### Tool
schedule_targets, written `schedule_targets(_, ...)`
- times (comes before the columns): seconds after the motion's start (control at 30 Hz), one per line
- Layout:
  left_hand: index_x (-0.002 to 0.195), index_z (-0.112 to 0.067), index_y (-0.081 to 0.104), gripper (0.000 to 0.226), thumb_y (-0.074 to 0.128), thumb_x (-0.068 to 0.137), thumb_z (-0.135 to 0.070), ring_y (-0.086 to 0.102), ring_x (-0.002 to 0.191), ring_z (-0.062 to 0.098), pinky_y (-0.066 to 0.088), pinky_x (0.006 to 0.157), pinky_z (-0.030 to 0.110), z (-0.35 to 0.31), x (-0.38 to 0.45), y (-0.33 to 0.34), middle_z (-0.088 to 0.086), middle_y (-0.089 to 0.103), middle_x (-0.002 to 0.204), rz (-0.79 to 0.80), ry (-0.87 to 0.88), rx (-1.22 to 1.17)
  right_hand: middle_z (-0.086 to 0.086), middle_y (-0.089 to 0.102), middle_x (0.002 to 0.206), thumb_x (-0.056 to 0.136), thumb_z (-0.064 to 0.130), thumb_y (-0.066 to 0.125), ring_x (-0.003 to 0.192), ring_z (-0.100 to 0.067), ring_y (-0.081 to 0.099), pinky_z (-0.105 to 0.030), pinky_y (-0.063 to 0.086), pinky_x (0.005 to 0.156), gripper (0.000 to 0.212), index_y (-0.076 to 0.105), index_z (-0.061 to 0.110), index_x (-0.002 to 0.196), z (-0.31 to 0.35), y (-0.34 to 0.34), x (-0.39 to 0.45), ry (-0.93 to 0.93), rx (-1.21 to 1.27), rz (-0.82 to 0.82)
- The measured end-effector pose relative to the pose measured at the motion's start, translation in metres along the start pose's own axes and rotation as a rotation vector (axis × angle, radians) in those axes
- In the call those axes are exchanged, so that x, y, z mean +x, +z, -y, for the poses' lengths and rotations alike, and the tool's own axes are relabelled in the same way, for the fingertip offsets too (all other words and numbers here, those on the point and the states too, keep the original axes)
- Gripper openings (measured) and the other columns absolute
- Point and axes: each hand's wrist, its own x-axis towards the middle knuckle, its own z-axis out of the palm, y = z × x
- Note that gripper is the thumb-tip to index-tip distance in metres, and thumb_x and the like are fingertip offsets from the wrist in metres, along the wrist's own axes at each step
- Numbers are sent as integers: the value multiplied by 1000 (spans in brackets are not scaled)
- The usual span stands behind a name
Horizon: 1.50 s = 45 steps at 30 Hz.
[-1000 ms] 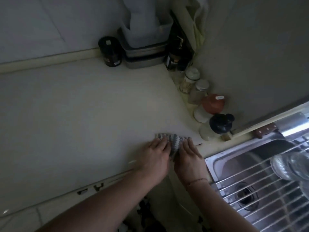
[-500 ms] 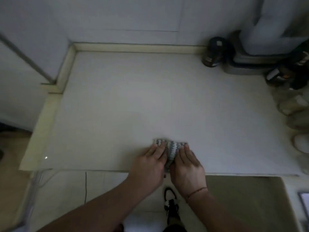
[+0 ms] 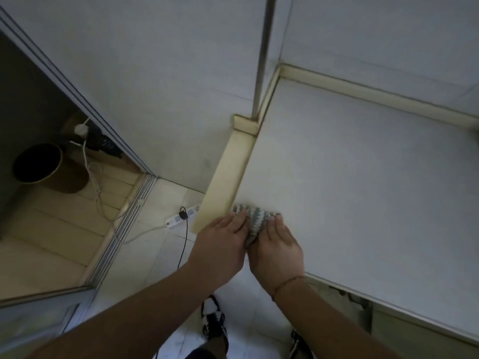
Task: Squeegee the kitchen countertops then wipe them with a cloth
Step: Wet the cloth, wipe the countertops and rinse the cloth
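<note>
White countertop fills the right side, edged by a cream raised lip along its left end, with pale wall tiles behind. Tiled floor lies below to the left, where a dark bin stands and a power strip lies. Both hands sit side by side at the counter's near-left corner: the left hand and right hand press flat, fingers straight, on a striped cloth touching the lip.

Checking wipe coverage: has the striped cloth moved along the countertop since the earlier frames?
Yes. The striped cloth slid leftward along the front of the countertop, from beside the sink to the raised left end lip.
</note>
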Motion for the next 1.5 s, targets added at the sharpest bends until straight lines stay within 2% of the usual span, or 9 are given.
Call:
schedule_targets(0.3, 118, -18, 68, 50, 41, 79, -35, 60, 114, 28, 40, 103, 44, 32, -13, -3, 1, 65, 123, -96, 2, 37, -24, 70, 109, 84, 28, 40, 107, -41, 66, -47, 57, 87, 51, 71, -4, 110, 32, -5, 8, -8, -11, -172)
schedule_targets(0.47, 122, -20, 66, 50, 44, 80, -38, 52, 126, 28, 28, 109, 50, 48, -26, 1, -2, 64, 125, -65, 4, -17, -17, 72, 109, 80, 31, 42, 107, -34, 67, -41, 57, 88, 52, 73, -1, 108, 52, -11, 0, 24, 20, -192)
schedule_targets(0.57, 119, -20, 68, 47, 54, 79, -42, 48, 131, 22, 26, 110, 50, 54, -30, 5, -5, 65, 125, -100, 14, -116, -8, 75, 101, 72, 22, 68, 97, -25, 72, -32, 58, 80, 33, 76, 6, 100, 51, -15, -4, -19, 120, -237)
schedule_targets(0.67, 116, -18, 66, 42, 63, 80, -37, 56, 119, 11, 40, 103, 36, 37, -23, -9, -7, 68, 115, -211, -58, -454, 1, 71, 75, 76, 18, 59, 65, -16, 65, -26, 58, 56, 11, 70, 17, 78, 40, -29, -4, 16, 360, -337)
schedule_targets(0.8, 103, -30, 65, 24, 74, 83, -21, 64, 88, -5, 50, 75, 11, 10, -2, -44, -18, 69, 96, -243, -334, -1000, 1, 68, 116, 82, 25, 65, 112, -14, 59, -26, 46, 100, 35, 69, 11, 114, 36, -41, -17, -53, 590, -374)
schedule_targets(0.93, 91, -20, 64, 7, 63, 90, -13, 69, 89, 19, 59, 77, 37, 11, 14, -55, 7, 71, 96, -220, -693, -1393, 15, 55, 129, 82, 62, 60, 119, -2, 52, -25, 50, 93, 53, 53, 35, 128, 33, -64, -13, 377, 1036, -386)
schedule_targets(1.03, 102, -6, 60, 10, 53, 95, -7, 68, 93, 29, 57, 79, 42, 12, 26, -68, 17, 69, 103, -160, -681, -1713, 17, 57, 122, 79, 42, 70, 104, 1, 61, -17, 55, 73, 66, 36, 40, 135, 34, -82, 17, 423, 1298, -150)
schedule_targets(1.27, 102, -25, 55, 18, 66, 89, -31, 59, 78, -5, 46, 61, 5, 60, 90, -81, -16, 60, 88, -202, -469, -876, 1, 70, 74, 85, 25, 73, 61, -9, 67, -21, 57, 55, 23, 52, 31, 93, 33, -87, 97, 513, 1114, -281)
schedule_targets(1.5, 96, -18, 72, 25, 80, 74, -28, 61, 83, 16, 50, 76, 24, 129, 197, -61, 1, 61, 104, -172, -219, -544, -5, 69, 96, 86, 44, 63, 89, -28, 64, -32, 53, 77, 20, 61, 27, 97, 17, -76, 190, 645, 548, -67)
